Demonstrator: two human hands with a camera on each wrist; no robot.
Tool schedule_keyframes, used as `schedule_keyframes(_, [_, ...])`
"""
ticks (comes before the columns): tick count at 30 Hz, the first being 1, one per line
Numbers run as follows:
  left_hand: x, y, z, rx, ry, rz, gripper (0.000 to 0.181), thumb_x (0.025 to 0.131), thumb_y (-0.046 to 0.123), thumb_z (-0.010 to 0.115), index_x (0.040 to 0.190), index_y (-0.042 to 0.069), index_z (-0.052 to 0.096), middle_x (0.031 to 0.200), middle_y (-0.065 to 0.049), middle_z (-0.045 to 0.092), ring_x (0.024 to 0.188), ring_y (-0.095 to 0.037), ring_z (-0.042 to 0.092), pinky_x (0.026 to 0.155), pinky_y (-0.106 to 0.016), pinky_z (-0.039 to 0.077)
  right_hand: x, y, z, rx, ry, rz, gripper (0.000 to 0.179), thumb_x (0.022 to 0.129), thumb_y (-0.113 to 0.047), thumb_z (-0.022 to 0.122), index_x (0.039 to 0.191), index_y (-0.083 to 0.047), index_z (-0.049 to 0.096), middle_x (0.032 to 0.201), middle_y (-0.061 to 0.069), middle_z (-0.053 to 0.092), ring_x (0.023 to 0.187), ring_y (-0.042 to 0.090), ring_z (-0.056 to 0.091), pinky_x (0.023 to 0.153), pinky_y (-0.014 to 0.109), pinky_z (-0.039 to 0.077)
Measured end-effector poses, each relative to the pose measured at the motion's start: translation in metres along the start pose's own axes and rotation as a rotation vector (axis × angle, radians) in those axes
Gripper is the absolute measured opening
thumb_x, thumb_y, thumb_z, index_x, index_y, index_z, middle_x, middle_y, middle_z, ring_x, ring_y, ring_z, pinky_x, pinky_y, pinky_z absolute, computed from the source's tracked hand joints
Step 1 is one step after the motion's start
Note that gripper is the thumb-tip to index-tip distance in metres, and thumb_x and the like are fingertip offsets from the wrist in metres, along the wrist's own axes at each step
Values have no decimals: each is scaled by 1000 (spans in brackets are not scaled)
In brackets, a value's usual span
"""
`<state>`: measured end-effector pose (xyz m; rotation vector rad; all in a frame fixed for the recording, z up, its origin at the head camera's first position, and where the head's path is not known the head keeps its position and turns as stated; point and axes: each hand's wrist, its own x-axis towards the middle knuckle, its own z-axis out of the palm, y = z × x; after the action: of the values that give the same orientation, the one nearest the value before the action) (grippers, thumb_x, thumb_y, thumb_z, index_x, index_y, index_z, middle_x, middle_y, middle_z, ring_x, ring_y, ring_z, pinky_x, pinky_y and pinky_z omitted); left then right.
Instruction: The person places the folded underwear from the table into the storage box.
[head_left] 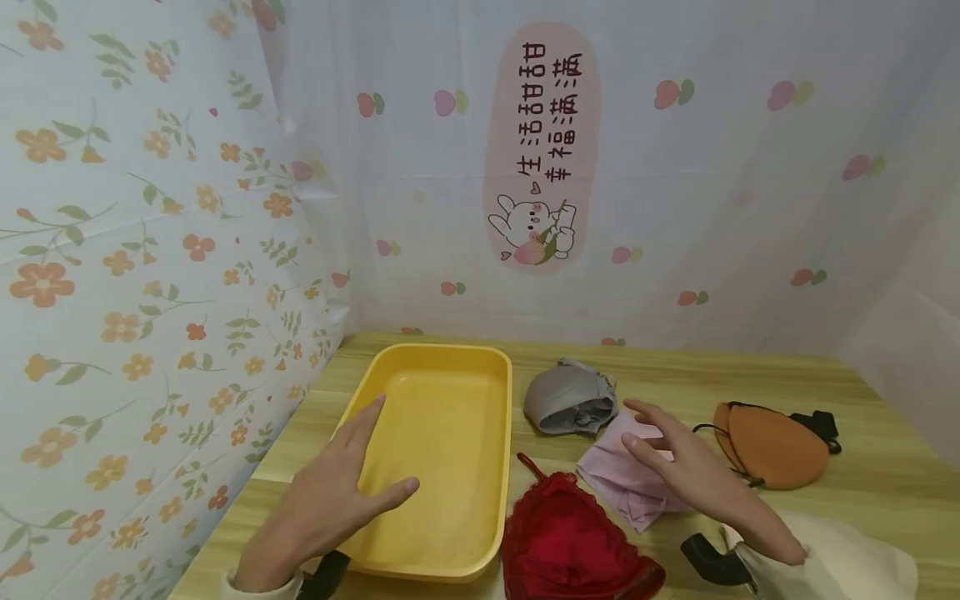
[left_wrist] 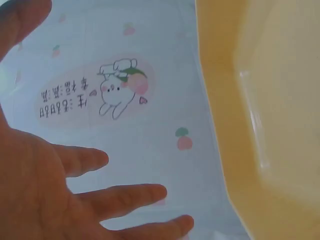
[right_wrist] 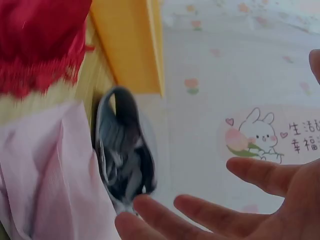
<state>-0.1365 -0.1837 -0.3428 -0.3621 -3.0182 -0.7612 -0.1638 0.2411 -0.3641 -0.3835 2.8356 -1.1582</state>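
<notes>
My left hand (head_left: 330, 492) hovers over the left side of a yellow plastic tub (head_left: 507, 467), fingers stretched and thumb spread, holding nothing. Above a crumpled pale pink cloth (head_left: 611, 462) hangs my right hand (head_left: 701, 475), its fingers loosely extended and nothing in them. Beside the tub's right wall lies a red lace bra (head_left: 562, 533) with a thin strap. Behind the pink cloth sits a grey bra (head_left: 562, 396) folded into a cup shape, its hollow inside showing in the right wrist view. The pink cloth is partly hidden by my right hand.
An orange-brown padded piece (head_left: 780, 446) with black cords lies to the right on the wood-grain table (head_left: 675, 367). White printed sheets hang behind and at both sides, a floral one (head_left: 150, 300) close on the left. Black straps circle both wrists.
</notes>
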Motion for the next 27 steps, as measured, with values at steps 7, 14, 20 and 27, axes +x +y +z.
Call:
schedule_keyframes(7, [-14, -18, -8, -20, 46, -101, 91, 91, 72, 53, 157, 13, 32, 157, -21, 42, 140, -46, 44, 107, -66, 42, -3, 3, -1, 401, -255, 8, 55, 110, -30, 38, 160, -15, 21, 159, 31, 28, 139, 53, 41, 100, 61, 51])
schedule_keyframes(14, [-27, -43, -13, -19, 45, -175, 86, 94, 64, 56, 155, 9, 33, 155, -27, 42, 137, -51, 43, 101, -68, 43, -7, 8, 9, 500, -353, 2, 58, 108, -28, 46, 160, -16, 23, 154, 31, 33, 134, 47, 50, 96, 45, 58])
schedule_keyframes(20, [-38, -65, -7, -60, -40, -211, 93, 94, 58, 60, 157, 1, 22, 158, -34, 30, 134, -57, 42, 97, -69, 46, -6, 8, 27, 418, -353, 4, 63, 104, -25, 55, 157, -5, 26, 148, 31, 41, 133, 47, 49, 89, 38, 56])
schedule_keyframes(27, [-44, -79, 4, -226, -104, -240, 102, 94, 50, 65, 159, -3, 8, 161, -38, 14, 139, -60, 33, 102, -61, 50, -8, 7, 52, 267, -284, -46, 69, 96, -28, 69, 149, 3, 37, 136, 29, 55, 119, 40, 60, 89, 39, 59])
